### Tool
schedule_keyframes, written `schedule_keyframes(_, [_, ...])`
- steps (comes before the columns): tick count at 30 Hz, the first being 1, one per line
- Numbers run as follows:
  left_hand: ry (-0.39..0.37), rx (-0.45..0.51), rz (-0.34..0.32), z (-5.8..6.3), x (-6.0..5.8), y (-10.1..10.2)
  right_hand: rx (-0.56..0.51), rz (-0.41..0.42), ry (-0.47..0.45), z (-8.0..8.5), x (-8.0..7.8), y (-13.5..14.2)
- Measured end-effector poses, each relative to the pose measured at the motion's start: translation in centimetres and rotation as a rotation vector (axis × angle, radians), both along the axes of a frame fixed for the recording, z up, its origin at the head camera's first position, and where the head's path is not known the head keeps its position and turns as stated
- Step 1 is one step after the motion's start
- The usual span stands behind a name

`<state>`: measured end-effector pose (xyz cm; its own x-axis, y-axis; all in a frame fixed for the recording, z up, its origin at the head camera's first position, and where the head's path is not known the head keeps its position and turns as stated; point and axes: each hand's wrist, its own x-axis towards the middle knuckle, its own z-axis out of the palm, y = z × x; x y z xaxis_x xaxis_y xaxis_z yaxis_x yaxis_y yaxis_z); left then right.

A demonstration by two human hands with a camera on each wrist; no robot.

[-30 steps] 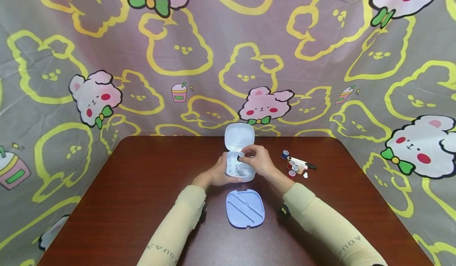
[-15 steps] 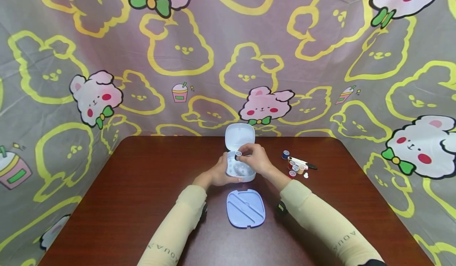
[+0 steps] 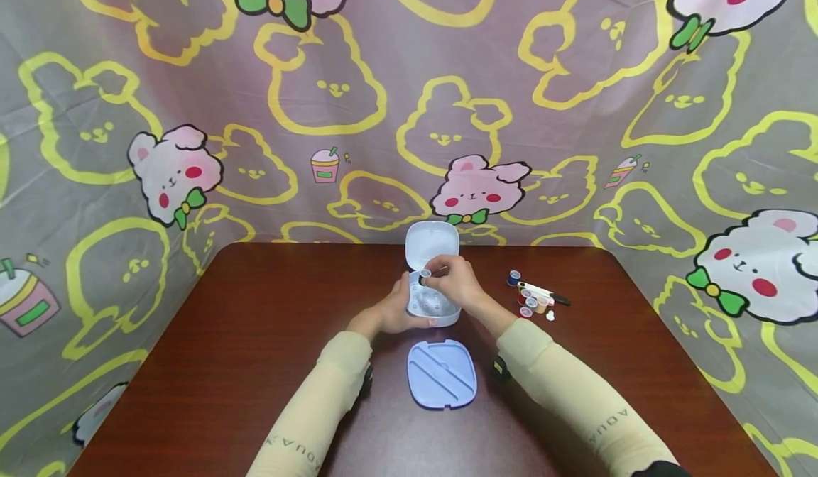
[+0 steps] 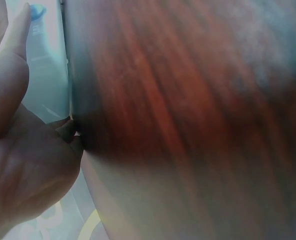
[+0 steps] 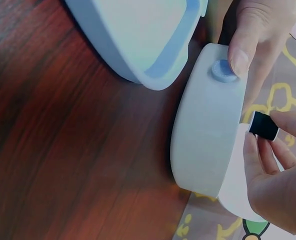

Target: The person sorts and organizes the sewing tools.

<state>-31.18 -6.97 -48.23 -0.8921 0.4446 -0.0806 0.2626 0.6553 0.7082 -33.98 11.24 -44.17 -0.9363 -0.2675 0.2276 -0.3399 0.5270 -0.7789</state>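
My right hand (image 3: 461,282) pinches a small black thread spool (image 5: 264,126) with clear ends between thumb and fingertips, over the open white sewing box (image 5: 205,125). Several small pegs stand on the floor inside the box. Its lid (image 3: 432,245) is hinged up at the back. With my left hand (image 3: 390,309) I grip the box's left side, the thumb lying along the front next to a round blue button (image 5: 223,71). Whether the spool touches a peg cannot be seen.
A blue divided tray (image 3: 442,375) lies on the brown table (image 3: 268,335) in front of the box. To the right are a blue spool (image 3: 514,277), several other spools (image 3: 531,302), a white tool with a dark end (image 3: 540,293) and a small white piece (image 3: 551,316). Patterned cloth hangs behind.
My right hand has moved slightly left and toward the back of the box with the black spool. The left hand still holds the box in place.
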Motion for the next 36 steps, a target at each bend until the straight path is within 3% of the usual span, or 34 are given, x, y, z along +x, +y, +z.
schedule_keyframes(16, [0.018, -0.021, 0.000, 0.0, -0.1, 0.0, 0.045, 0.013, -0.006, -0.9, -1.0, -1.0])
schedule_keyframes(26, [-0.026, -0.005, -0.002, 0.1, 0.1, -0.1, 0.110, 0.026, 0.035, -1.1, -1.1, -1.5])
schedule_keyframes(36, [-0.023, -0.014, 0.005, 0.2, 0.1, -0.2, 0.142, 0.040, 0.050, -1.0, -1.3, -2.0])
